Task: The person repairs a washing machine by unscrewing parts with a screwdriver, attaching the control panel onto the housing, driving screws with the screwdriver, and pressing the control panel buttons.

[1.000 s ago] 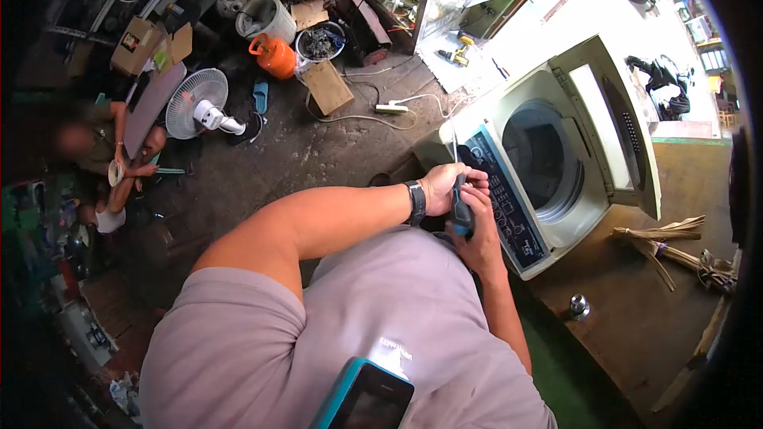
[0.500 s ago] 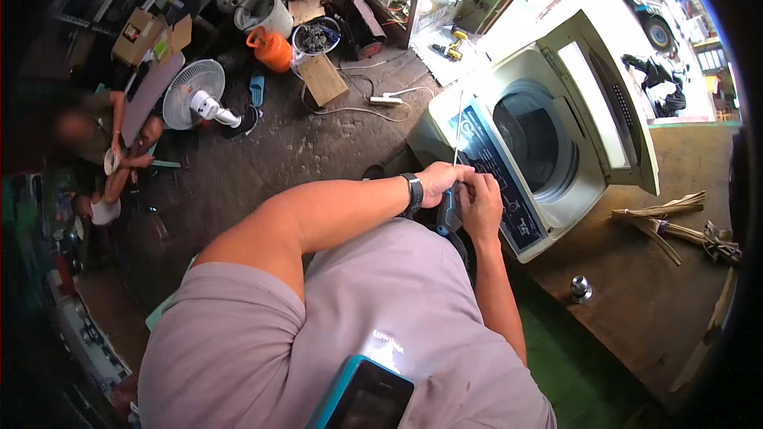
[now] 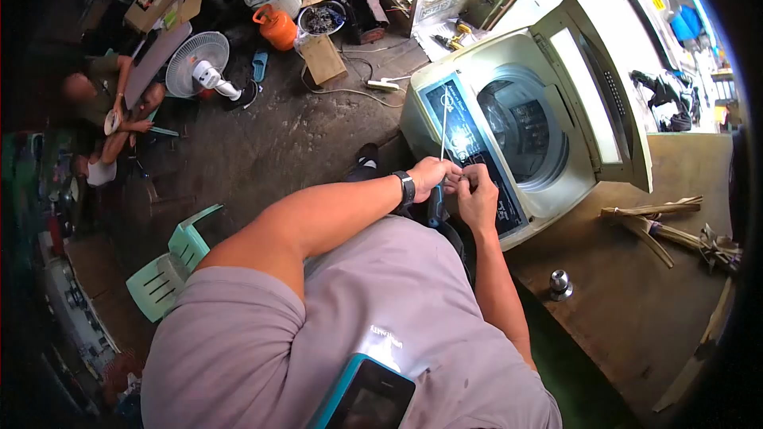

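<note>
My left hand (image 3: 427, 178), with a black watch on the wrist, is closed around a long screwdriver (image 3: 436, 205). Its blue and black handle sticks out below the hand, and its thin shaft points up over the control panel (image 3: 461, 131) of a top-loading washing machine (image 3: 421, 111). Close beside it, my right hand (image 3: 479, 200) has thumb and fingers pinched together. Whatever it may hold is too small to make out. Both hands are in front of the panel, near its lower edge. The machine's lid (image 3: 592, 87) stands raised, showing the drum (image 3: 524, 131).
Right of the machine, a brown tabletop (image 3: 612, 302) bears a small metal part (image 3: 560, 285) and bundled dry strips (image 3: 660, 230). On the floor are a fan (image 3: 197, 63), an orange gas cylinder (image 3: 276, 28), an extension socket (image 3: 382, 85) and a green chair (image 3: 171, 270). A person (image 3: 107, 103) sits at left.
The view has shifted, bringing the green chair and my shoe into sight. My hands have drawn slightly apart, and the screwdriver has moved a little left with my left hand.
</note>
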The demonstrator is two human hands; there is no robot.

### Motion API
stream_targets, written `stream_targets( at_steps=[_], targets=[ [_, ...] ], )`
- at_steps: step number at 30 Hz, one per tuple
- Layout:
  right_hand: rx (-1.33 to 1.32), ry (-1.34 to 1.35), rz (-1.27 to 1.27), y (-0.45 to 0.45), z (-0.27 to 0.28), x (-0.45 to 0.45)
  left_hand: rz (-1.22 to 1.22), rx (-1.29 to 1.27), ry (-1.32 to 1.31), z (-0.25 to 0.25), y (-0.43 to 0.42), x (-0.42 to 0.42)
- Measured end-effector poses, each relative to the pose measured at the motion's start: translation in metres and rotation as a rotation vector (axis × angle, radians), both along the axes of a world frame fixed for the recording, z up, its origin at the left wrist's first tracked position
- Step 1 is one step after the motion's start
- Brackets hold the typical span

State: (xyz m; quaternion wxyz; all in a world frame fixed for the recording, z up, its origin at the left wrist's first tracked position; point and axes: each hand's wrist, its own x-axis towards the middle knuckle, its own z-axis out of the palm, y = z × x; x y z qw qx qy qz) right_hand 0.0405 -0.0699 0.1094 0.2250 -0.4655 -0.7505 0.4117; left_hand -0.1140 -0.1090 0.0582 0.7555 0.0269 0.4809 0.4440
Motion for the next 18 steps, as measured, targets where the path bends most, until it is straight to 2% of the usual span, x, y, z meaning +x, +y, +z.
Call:
stream_targets(
  at_steps=[3,5,9,12,13,14,16,18],
  targets=[
    [-0.042,-0.026,-0.024,0.018,-0.013,0.004,0.034,-0.056,0.157,-0.012,0.01,-0.024],
    [-0.119,-0.021,-0.049,0.034,-0.02,0.003,0.03,-0.045,0.385,-0.027,0.022,-0.049],
    [-0.191,0.058,-0.005,0.079,-0.024,-0.014,0.015,-0.028,1.049,-0.054,0.058,-0.102],
    [-0.167,0.12,-0.001,0.125,-0.027,-0.045,-0.103,-0.051,1.176,-0.043,0.085,-0.14],
    [-0.111,0.083,0.023,0.14,-0.025,-0.058,-0.099,-0.04,1.172,-0.044,0.095,-0.15],
    [-0.063,0.044,0.046,0.15,-0.024,-0.069,-0.195,-0.036,1.191,-0.049,0.1,-0.157],
    [-0.068,0.008,0.081,0.183,-0.038,-0.087,-0.347,-0.076,1.22,-0.063,0.111,-0.164],
    [-0.086,-0.027,0.101,0.208,-0.054,-0.096,-0.392,-0.081,1.182,-0.056,0.114,-0.163]
  ],
)
